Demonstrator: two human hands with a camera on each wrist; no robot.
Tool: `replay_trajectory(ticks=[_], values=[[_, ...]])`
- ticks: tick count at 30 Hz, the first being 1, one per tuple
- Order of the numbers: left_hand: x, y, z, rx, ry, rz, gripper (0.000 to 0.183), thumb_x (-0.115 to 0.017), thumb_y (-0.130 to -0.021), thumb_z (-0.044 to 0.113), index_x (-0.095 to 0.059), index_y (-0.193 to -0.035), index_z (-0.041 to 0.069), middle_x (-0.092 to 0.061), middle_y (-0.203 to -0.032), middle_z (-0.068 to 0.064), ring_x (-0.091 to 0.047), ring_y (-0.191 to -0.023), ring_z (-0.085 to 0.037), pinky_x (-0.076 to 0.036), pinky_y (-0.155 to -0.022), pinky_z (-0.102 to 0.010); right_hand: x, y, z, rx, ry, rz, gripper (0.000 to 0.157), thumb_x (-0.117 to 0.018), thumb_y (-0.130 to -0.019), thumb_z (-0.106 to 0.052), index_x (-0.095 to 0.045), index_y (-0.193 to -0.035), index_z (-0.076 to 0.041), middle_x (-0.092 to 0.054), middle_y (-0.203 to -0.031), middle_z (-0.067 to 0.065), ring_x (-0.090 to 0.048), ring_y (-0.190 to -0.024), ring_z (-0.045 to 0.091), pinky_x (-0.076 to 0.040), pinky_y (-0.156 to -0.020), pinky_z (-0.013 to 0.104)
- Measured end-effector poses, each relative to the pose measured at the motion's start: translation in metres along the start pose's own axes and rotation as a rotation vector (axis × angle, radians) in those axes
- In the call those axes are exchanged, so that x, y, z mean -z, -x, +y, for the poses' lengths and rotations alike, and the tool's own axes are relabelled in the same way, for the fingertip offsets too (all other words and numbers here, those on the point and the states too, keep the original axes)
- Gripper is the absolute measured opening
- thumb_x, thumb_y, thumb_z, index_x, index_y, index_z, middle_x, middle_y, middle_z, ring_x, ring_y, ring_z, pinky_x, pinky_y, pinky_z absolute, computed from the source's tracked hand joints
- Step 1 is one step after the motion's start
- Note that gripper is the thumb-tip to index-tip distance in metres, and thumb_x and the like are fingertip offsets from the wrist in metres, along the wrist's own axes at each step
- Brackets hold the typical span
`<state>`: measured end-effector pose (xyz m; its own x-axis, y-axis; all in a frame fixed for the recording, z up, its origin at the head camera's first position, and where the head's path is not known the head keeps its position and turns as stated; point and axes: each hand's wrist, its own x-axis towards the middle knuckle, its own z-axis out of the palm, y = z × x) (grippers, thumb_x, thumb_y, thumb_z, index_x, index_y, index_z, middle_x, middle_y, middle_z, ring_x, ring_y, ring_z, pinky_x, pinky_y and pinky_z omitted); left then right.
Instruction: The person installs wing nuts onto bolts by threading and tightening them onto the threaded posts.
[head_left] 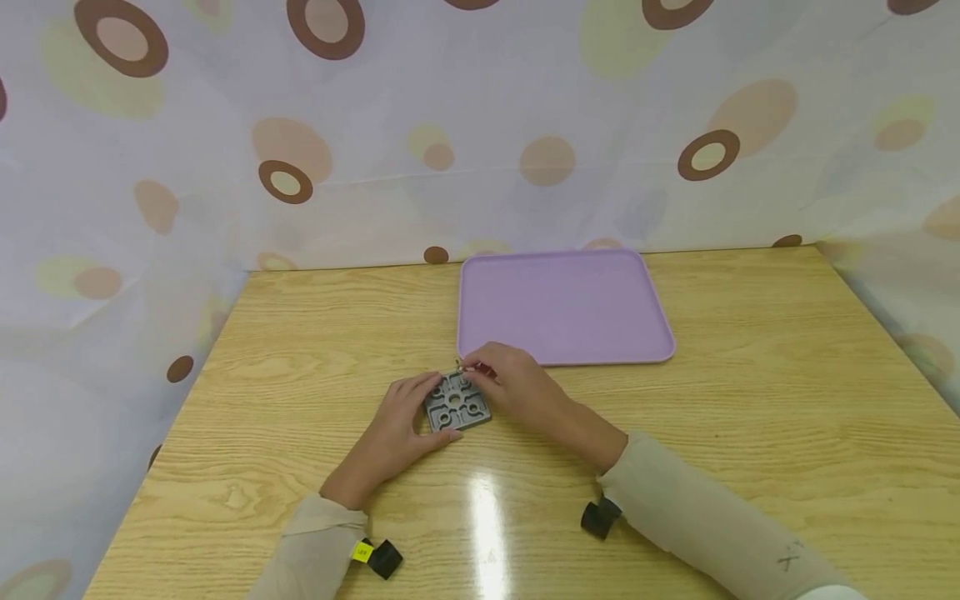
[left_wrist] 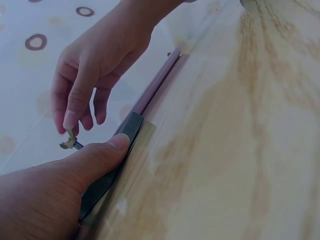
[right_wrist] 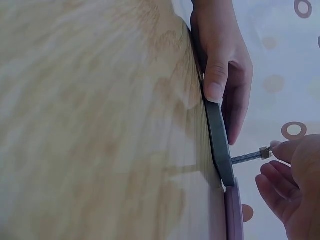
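Note:
A square grey metal plate [head_left: 457, 413] with a central hole and raised rings at its corners lies flat on the wooden table. My left hand [head_left: 396, 429] holds it from the left, thumb along the near edge and fingers at the far left corner. From the plate's far side a threaded bolt [right_wrist: 246, 158] stands upright. At its top is a small brass-coloured wing nut [left_wrist: 68, 142], which my right hand [head_left: 521, 390] pinches between thumb and index finger. The other right fingers hang loosely curled beside it.
Just behind my hands, a purple tray [head_left: 562, 361] lies on the wooden table [head_left: 712, 467]. A patterned cloth [head_left: 480, 200] hangs along the back and both sides of the table. Small black wrist mounts [head_left: 385, 559] stick out below the sleeves.

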<state>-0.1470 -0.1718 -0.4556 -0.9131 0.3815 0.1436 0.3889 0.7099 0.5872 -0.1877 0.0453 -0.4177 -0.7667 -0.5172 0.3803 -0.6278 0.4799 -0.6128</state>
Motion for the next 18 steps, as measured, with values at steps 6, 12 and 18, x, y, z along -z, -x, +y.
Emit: replay_trajectory(ticks=[6, 12, 18], values=[[0.0015, 0.0003, 0.0014, 0.011, 0.006, -0.015, 0.083, -0.069, -0.077, 0.053, -0.039, -0.141, 0.009, -0.037, -0.143, -0.004, -0.031, -0.127, -0.022, -0.031, -0.103, -0.045, -0.0033, -0.0008, -0.0008, 0.024, 0.001, 0.017, 0.028, -0.064, -0.089, -0.014, -0.062, -0.114, -0.003, -0.062, -0.104, 0.004, -0.058, -0.083, 0.008, -0.049, -0.072, 0.019], [0.0015, 0.0001, 0.0013, 0.006, 0.001, -0.013, 0.083, -0.068, -0.077, 0.053, -0.039, -0.141, 0.008, -0.038, -0.143, -0.004, -0.031, -0.127, -0.021, -0.031, -0.103, -0.044, -0.0057, -0.0019, -0.0006, 0.011, 0.003, 0.000, 0.034, -0.061, -0.091, -0.019, -0.059, -0.120, -0.002, -0.060, -0.110, 0.006, -0.057, -0.084, 0.007, -0.049, -0.072, 0.020], [0.0012, 0.0003, 0.0001, 0.004, -0.014, -0.020, 0.084, -0.066, -0.078, 0.055, -0.038, -0.142, 0.009, -0.037, -0.143, -0.005, -0.031, -0.127, -0.022, -0.031, -0.103, -0.044, -0.0075, -0.0033, -0.0011, -0.009, 0.008, -0.011, 0.033, -0.061, -0.091, -0.019, -0.060, -0.119, -0.003, -0.060, -0.110, 0.005, -0.056, -0.084, 0.006, -0.049, -0.072, 0.019]])
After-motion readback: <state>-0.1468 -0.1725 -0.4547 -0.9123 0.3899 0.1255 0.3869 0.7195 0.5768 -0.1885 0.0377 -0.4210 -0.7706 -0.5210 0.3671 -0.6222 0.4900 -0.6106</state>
